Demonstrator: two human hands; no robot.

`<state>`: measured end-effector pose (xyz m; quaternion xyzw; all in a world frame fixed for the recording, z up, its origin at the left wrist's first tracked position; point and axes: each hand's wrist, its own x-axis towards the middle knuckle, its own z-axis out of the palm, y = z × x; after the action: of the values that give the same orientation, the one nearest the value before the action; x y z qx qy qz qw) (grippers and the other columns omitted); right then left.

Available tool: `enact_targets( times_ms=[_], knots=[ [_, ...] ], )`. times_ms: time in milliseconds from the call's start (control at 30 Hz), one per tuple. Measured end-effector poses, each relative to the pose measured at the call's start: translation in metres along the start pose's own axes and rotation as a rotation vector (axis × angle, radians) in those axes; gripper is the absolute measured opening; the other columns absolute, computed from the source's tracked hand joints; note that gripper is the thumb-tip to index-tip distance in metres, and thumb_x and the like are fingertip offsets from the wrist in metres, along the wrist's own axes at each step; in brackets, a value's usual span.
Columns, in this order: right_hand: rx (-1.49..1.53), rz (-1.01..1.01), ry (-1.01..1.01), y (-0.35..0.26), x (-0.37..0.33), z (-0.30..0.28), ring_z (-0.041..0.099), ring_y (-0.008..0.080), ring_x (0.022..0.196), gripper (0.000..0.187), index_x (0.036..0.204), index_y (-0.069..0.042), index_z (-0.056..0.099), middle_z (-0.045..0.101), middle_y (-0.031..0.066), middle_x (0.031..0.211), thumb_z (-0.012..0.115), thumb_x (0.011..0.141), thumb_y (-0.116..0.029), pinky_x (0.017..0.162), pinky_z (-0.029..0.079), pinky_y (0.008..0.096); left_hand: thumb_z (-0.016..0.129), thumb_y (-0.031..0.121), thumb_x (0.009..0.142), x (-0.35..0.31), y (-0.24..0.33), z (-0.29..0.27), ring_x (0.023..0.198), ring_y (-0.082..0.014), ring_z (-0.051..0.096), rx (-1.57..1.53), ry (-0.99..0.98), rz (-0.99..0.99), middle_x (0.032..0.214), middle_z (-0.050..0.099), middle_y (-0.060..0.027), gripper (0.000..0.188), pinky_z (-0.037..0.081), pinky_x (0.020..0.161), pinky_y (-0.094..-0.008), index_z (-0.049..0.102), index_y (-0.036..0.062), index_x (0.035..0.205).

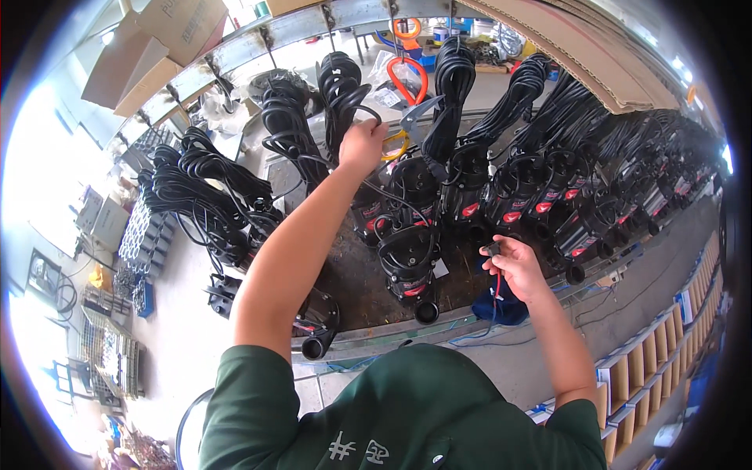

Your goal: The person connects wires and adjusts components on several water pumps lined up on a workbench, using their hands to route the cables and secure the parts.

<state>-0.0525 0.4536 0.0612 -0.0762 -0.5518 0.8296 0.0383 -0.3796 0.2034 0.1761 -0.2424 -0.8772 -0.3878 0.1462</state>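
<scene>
Black submersible-type pumps with bundled black cables stand close together along the workbench. My left hand (pixel 363 147) reaches forward and closes on the black cable beside one tall cable coil (pixel 339 90). Just right of it hang a red loop (pixel 409 82), a grey metal jaw-like part (pixel 421 114) and a yellow loop (pixel 398 146). In front of me stands the nearest pump (pixel 407 254), its round outlet toward me. Right of that pump, my right hand (pixel 513 268) pinches a small black clip-like piece (pixel 492 249) with a thin red wire (pixel 497 286) hanging down.
A dark blue cloth-like item (pixel 505 308) lies below my right hand at the bench edge. Cardboard (pixel 595 59) overhangs at the upper right. Another pump (pixel 317 329) sits at the near left. Rows of open cartons (pixel 650 352) stand at the right. Thin cables trail across the floor.
</scene>
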Motion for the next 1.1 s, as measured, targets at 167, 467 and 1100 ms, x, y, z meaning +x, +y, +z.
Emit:
enact_targets(
  times_ms=[167,467,1100],
  knots=[
    [-0.024,0.002,-0.051,0.004,0.016,-0.009,0.072,0.0183,0.09,0.031,0.125,0.003,0.064,0.074,0.0137,0.115,0.067,0.095,-0.001,0.078,0.058,0.0295,0.066,0.021,0.093,-0.052,-0.014,-0.03,0.1,-0.0424,0.059,0.22,-0.055,0.292,0.103,0.063,-0.0198,0.02,0.048,0.091,-0.047,0.071,0.004,0.102],
    [-0.248,-0.098,-0.216,-0.029,0.055,0.052,0.057,0.0053,0.068,0.022,0.12,-0.003,0.067,0.067,0.0019,0.083,0.065,0.1,-0.015,0.064,0.046,0.0206,0.076,0.011,0.089,-0.1,0.025,-0.096,0.083,-0.0221,0.067,0.205,-0.432,0.095,0.094,0.067,-0.0078,0.022,0.055,0.078,-0.0353,0.066,0.002,0.106],
    [-0.205,-0.116,-0.269,-0.048,0.11,0.113,0.055,0.0041,0.063,0.023,0.095,-0.002,0.069,0.066,0.0004,0.075,0.065,0.103,-0.024,0.058,0.044,0.0204,0.079,0.017,0.093,-0.1,0.065,0.0,0.068,-0.0045,0.053,-0.748,-0.133,-0.218,0.077,0.062,0.0033,0.018,0.04,0.059,-0.0233,0.068,0.0036,0.093]
  ],
)
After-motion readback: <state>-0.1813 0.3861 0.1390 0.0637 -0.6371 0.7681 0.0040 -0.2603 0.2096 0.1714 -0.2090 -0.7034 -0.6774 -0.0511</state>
